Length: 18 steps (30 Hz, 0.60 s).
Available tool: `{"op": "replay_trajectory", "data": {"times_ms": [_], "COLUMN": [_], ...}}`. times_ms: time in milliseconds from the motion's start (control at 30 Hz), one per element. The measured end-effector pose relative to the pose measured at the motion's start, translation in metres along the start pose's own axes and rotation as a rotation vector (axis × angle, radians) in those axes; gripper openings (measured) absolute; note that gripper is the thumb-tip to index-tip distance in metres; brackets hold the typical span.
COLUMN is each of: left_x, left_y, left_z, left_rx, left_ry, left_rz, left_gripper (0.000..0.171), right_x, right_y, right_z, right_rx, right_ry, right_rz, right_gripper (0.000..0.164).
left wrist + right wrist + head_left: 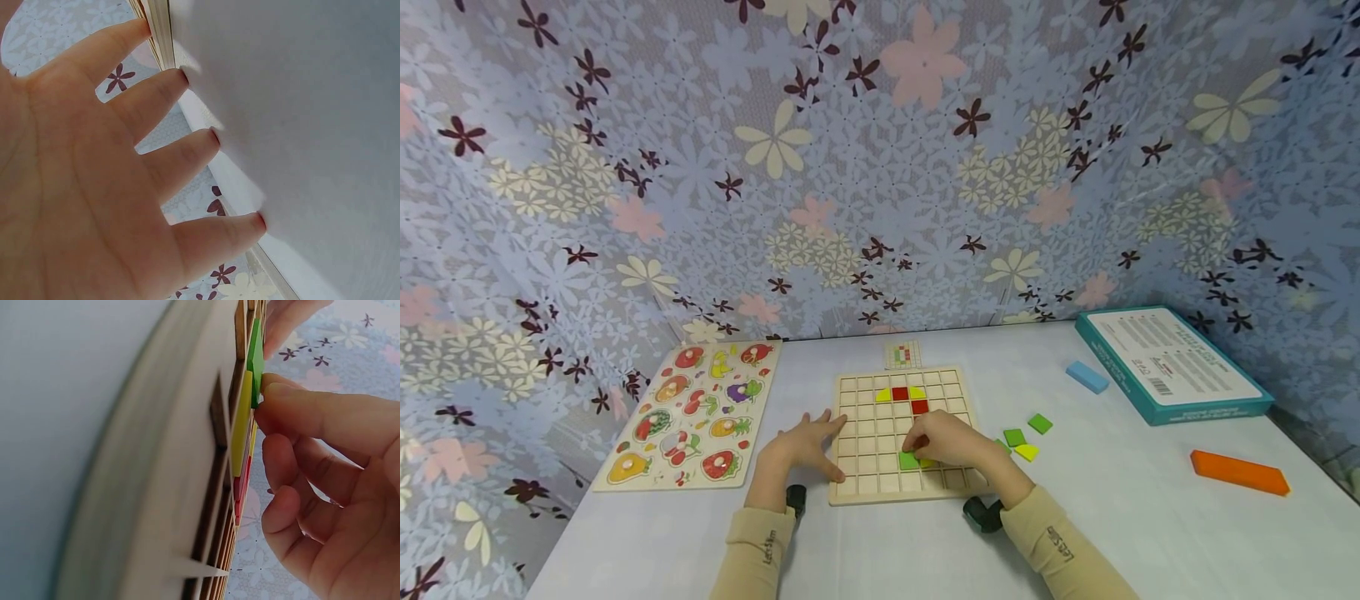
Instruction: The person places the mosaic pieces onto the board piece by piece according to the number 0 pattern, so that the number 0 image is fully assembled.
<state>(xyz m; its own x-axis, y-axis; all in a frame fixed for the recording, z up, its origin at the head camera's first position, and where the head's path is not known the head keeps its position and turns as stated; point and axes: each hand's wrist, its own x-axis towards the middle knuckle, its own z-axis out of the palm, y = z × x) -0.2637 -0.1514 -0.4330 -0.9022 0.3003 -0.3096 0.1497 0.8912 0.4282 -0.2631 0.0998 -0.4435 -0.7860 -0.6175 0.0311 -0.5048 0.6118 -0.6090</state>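
Observation:
A wooden grid board (865,490) lies on the table with red, yellow and green tiles in its cells. My right hand (945,438) is over its lower right part, thumb and index finger pinching the edge of a green square tile (255,362). Beside that tile a yellow piece (241,425) sits in the grid. Red squares (900,393) and yellow rounded pieces (883,395) occupy upper cells. My left hand (803,447) is spread at the board's left edge, thumb and a finger touching it; in the left wrist view the other fingertips rest on the table.
Loose green tiles (1040,423) and a yellow piece (1027,452) lie right of the board. A small pattern card (902,355) is behind it. A fruit puzzle (700,417) lies left. Further right are a blue block (1087,377), a teal box (1172,367) and an orange block (1240,472).

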Motion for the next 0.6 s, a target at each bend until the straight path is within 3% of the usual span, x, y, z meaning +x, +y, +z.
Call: {"op": "replay_trajectory", "data": {"times_ms": [600], "left_x": [0.002], "left_y": [-0.001], "left_z": [0.001], "left_rx": [0.002], "left_ry": [-0.014], "left_rz": [0.004], "left_gripper": [0.094], "right_x": [-0.008], "right_y": [0.010], "right_z": [-0.012], "right_rx": [0.004], "right_ry": [0.022], "right_rz": [-0.019], "right_gripper": [0.014]}}
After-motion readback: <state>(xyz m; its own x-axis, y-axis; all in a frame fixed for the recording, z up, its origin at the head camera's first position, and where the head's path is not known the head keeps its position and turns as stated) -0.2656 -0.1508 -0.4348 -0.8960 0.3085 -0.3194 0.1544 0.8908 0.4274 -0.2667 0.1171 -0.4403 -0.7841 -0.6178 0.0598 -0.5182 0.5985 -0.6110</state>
